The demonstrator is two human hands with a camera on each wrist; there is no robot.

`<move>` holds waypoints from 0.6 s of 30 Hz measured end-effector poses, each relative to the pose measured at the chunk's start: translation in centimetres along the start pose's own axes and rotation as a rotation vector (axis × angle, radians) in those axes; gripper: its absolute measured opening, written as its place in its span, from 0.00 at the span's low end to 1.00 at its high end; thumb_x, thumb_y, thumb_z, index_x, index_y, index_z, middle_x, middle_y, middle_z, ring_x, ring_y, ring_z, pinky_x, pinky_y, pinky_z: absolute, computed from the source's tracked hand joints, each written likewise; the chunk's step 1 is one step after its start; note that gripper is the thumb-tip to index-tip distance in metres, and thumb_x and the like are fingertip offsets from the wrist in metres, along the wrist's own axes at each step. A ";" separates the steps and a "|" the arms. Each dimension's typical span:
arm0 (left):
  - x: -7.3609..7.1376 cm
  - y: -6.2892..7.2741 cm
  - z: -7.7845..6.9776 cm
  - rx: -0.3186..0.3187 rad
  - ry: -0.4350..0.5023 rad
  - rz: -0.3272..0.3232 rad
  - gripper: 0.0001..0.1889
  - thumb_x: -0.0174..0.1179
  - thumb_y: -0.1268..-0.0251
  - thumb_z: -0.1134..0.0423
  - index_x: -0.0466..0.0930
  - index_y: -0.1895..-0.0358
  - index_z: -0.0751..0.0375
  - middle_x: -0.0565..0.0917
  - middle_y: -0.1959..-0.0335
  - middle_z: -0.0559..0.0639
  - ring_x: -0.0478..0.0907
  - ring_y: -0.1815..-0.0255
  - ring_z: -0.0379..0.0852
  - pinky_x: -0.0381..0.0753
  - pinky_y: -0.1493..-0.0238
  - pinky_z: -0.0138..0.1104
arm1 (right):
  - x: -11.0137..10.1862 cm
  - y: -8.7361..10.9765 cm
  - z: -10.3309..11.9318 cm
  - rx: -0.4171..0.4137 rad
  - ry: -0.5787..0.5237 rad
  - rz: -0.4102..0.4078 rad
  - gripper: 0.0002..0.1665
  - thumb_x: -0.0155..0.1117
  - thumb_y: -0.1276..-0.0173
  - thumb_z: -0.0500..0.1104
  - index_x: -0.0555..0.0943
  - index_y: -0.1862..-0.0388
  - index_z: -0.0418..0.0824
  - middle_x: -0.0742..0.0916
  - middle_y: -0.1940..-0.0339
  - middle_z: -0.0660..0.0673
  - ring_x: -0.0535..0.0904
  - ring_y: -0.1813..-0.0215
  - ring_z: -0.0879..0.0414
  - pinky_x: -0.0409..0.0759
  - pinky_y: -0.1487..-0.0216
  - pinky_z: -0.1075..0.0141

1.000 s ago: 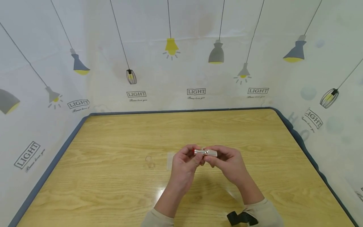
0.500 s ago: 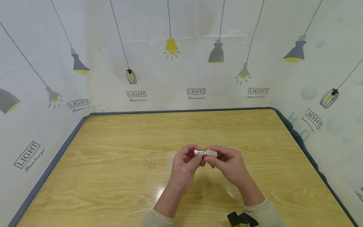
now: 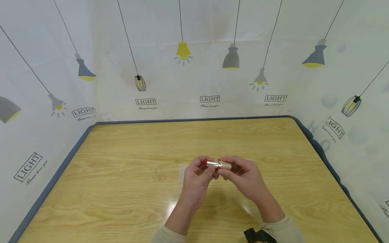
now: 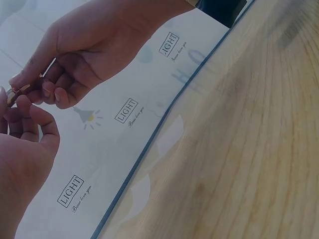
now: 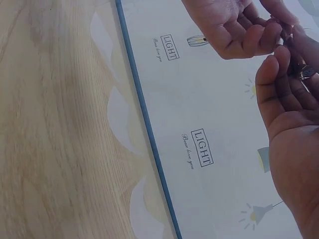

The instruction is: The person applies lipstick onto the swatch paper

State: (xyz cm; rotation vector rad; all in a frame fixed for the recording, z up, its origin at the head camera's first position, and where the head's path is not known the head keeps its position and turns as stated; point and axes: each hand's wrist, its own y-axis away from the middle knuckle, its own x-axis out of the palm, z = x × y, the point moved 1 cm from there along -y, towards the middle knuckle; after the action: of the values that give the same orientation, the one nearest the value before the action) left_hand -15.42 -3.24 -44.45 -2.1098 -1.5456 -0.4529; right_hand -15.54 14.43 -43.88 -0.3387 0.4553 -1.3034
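White walls (image 3: pixel 170 77) on three sides, printed with hanging lamps (image 3: pixel 183 50) and LIGHT labels (image 3: pixel 209 99). Wood-grain table (image 3: pixel 121 148), blue edging (image 3: pixel 194 119) where walls meet it. Pale glare (image 3: pixel 171 208) on table.

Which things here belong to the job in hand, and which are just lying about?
In use, apparently:
small, red-ended, shiny silver cylinder
left hand and right hand, both pinching it

Just surroundings:
yellowish wood-grain table
pale rectangular patch on it
white backdrop printed with lamps

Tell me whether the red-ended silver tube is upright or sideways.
Sideways: in the head view, the silver tube runs from left hand to right hand, red end leftmost.
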 end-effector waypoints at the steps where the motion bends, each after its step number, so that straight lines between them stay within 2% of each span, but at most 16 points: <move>1: 0.0 0.0 0.0 0.002 -0.002 0.004 0.07 0.63 0.24 0.71 0.80 0.54 0.53 0.84 0.61 0.40 0.81 0.62 0.35 0.83 0.57 0.25 | 0.0 0.0 0.0 -0.004 0.000 0.001 0.15 0.70 0.29 0.28 0.84 0.45 0.26 0.91 0.59 0.62 0.83 0.67 0.68 0.85 0.68 0.71; 4: 0.1 0.2 0.1 0.005 -0.009 0.016 0.08 0.61 0.24 0.73 0.80 0.54 0.53 0.84 0.61 0.40 0.81 0.62 0.35 0.83 0.57 0.26 | -0.1 0.1 -0.1 -0.023 -0.005 0.008 0.15 0.69 0.28 0.28 0.84 0.45 0.25 0.91 0.58 0.62 0.83 0.67 0.68 0.85 0.67 0.71; 11: -0.1 0.2 0.5 0.033 0.014 0.105 0.06 0.66 0.26 0.63 0.81 0.52 0.49 0.85 0.59 0.40 0.81 0.60 0.35 0.82 0.56 0.27 | -0.3 0.3 -0.2 -0.065 -0.044 0.014 0.15 0.69 0.29 0.26 0.84 0.45 0.24 0.92 0.57 0.61 0.84 0.66 0.68 0.86 0.66 0.71; 15: -0.1 0.1 0.5 0.032 0.009 0.114 0.06 0.65 0.25 0.64 0.81 0.52 0.50 0.85 0.59 0.40 0.81 0.60 0.35 0.82 0.55 0.27 | -0.4 0.3 0.0 -0.068 -0.017 0.016 0.15 0.68 0.29 0.26 0.84 0.44 0.25 0.91 0.56 0.61 0.86 0.64 0.68 0.88 0.65 0.70; 18: -0.1 0.0 0.5 0.021 -0.002 0.103 0.06 0.64 0.24 0.65 0.80 0.50 0.51 0.84 0.58 0.41 0.80 0.60 0.35 0.82 0.55 0.27 | -0.6 0.2 0.0 -0.080 0.029 0.026 0.16 0.68 0.29 0.26 0.84 0.43 0.27 0.92 0.54 0.56 0.88 0.59 0.67 0.90 0.59 0.69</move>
State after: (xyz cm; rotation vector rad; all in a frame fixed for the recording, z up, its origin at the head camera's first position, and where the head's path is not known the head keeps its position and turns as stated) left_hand -15.41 -3.01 -44.91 -2.1620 -1.4291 -0.3969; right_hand -15.43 15.02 -43.87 -0.3794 0.5355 -1.2684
